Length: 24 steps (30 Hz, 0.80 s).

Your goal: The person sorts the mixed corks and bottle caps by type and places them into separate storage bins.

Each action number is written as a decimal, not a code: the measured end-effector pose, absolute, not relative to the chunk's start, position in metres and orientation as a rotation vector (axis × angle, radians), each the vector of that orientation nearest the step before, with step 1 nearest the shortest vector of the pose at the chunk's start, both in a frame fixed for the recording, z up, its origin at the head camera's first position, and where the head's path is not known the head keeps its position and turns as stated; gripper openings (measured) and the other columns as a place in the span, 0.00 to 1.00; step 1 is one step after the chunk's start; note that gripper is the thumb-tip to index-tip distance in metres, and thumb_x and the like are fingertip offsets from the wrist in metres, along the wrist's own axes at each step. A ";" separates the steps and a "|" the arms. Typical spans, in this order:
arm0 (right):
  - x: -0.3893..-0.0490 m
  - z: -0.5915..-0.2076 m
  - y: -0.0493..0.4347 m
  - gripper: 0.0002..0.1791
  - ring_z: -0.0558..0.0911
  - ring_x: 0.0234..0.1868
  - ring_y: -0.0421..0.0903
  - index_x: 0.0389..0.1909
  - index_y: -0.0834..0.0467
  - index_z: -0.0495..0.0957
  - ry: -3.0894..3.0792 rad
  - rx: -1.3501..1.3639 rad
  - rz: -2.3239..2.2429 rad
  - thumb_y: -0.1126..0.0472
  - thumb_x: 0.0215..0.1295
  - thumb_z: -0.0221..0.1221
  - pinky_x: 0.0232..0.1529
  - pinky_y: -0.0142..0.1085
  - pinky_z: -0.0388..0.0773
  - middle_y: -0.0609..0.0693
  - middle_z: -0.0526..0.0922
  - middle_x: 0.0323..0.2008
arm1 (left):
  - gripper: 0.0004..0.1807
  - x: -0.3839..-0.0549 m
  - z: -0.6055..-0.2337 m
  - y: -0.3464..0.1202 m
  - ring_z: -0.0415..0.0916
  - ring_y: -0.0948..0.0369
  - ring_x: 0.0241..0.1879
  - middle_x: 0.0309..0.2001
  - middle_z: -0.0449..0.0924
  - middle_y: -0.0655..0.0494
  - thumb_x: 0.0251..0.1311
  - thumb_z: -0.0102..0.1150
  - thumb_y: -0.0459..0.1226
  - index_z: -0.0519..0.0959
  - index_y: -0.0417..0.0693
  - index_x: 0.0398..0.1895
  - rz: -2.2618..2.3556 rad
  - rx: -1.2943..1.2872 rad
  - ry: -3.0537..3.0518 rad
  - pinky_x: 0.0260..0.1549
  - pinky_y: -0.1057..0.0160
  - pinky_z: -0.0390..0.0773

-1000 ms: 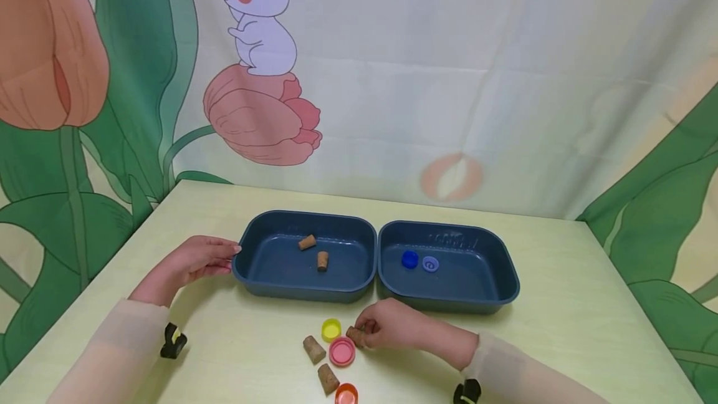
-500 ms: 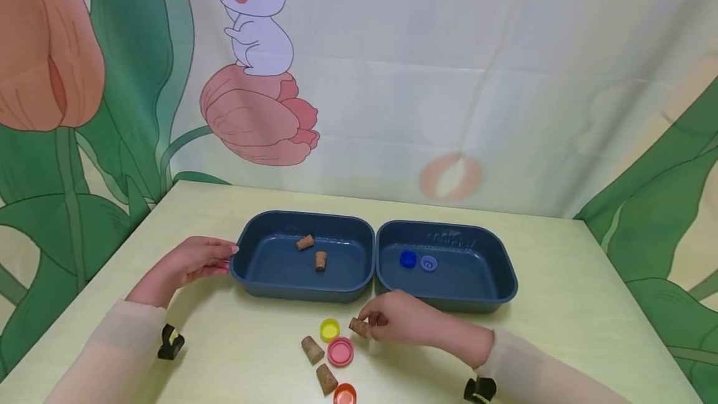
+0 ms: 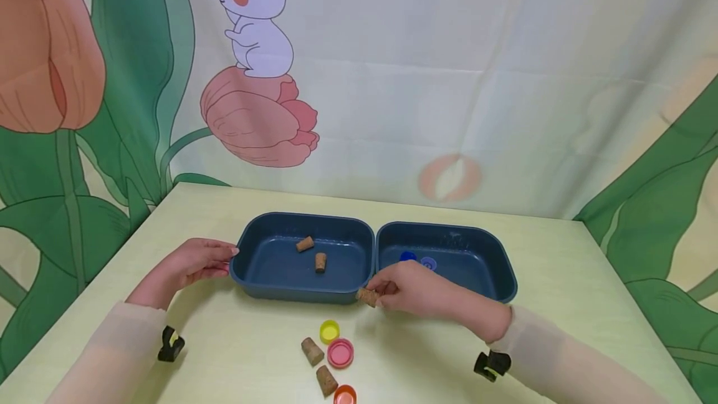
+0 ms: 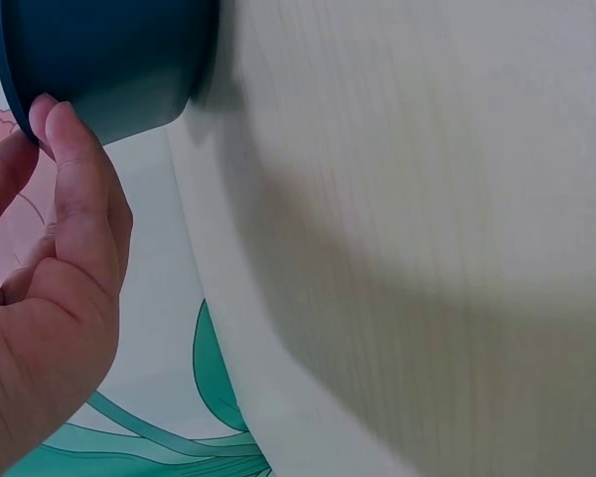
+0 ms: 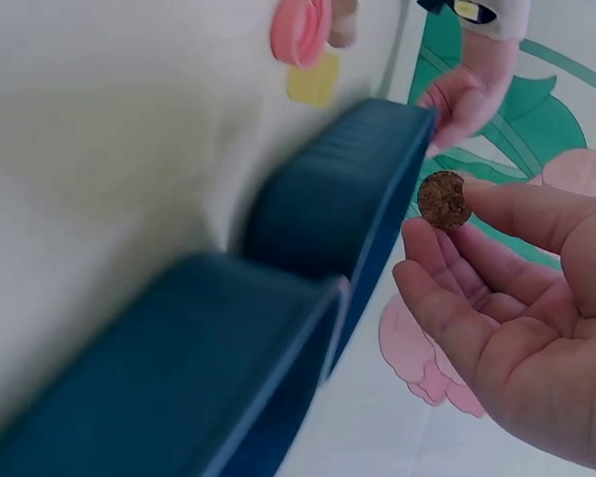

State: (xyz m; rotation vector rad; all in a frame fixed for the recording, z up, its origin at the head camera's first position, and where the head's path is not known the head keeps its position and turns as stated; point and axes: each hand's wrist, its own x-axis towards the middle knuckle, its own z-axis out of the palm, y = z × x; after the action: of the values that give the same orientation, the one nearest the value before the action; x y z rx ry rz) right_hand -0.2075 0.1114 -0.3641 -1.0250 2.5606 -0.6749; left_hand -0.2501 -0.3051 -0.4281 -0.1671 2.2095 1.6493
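Note:
My right hand [image 3: 417,288] pinches a cork [image 3: 368,296] between thumb and fingers, just above the near right corner of the left dark blue tray [image 3: 303,292]. In the right wrist view, the round end of that cork [image 5: 444,200] shows at the fingertips. On the far side, my left hand [image 3: 199,259] grips the rim at the left tray's left end, thumb and fingers meeting the edge in the left wrist view. Two corks, one of them a cork [image 3: 320,262] near the middle, lie inside this tray.
The right dark blue tray [image 3: 507,273] adjoins the left one and contains two blue caps, partly hidden by my right hand. In front lie a yellow cap [image 3: 330,331], a pink cap [image 3: 339,353], an orange cap [image 3: 344,394] and two corks, one nearer cork [image 3: 326,381].
My right hand has lifted the cork from beside the pink cap and carried it away from me, up to the trays. The left hand keeps its place on the rim.

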 end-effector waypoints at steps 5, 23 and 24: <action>-0.215 -0.349 0.111 0.13 0.83 0.38 0.36 0.52 0.61 0.86 2.572 -0.981 -0.680 0.65 0.69 0.63 0.39 0.25 0.80 0.50 0.90 0.41 | 0.26 -0.250 -0.428 -0.305 0.82 0.69 0.29 0.28 0.84 0.65 0.74 0.55 0.38 0.70 0.22 0.64 1.658 -0.162 2.204 0.35 0.72 0.87; -0.263 -0.294 0.100 0.18 0.86 0.54 0.52 0.60 0.63 0.81 2.600 -1.023 -0.578 0.64 0.73 0.58 0.56 0.41 0.85 0.58 0.88 0.52 | 0.26 -0.249 -0.426 -0.304 0.82 0.69 0.29 0.28 0.84 0.65 0.74 0.55 0.38 0.70 0.22 0.64 1.653 -0.157 2.206 0.35 0.72 0.87; -0.267 -0.292 0.098 0.18 0.86 0.54 0.52 0.60 0.63 0.81 2.597 -1.028 -0.576 0.64 0.73 0.58 0.56 0.41 0.85 0.58 0.88 0.52 | 0.26 -0.249 -0.426 -0.304 0.82 0.69 0.29 0.27 0.84 0.65 0.74 0.56 0.38 0.70 0.22 0.63 1.654 -0.158 2.206 0.35 0.72 0.87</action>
State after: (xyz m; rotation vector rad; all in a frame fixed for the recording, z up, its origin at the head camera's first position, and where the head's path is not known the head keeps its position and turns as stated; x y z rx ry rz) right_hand -0.2671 0.0984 -0.2916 -1.0282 2.5972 -0.5758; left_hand -0.2487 -0.3039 -0.4261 -0.1581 2.2057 1.6536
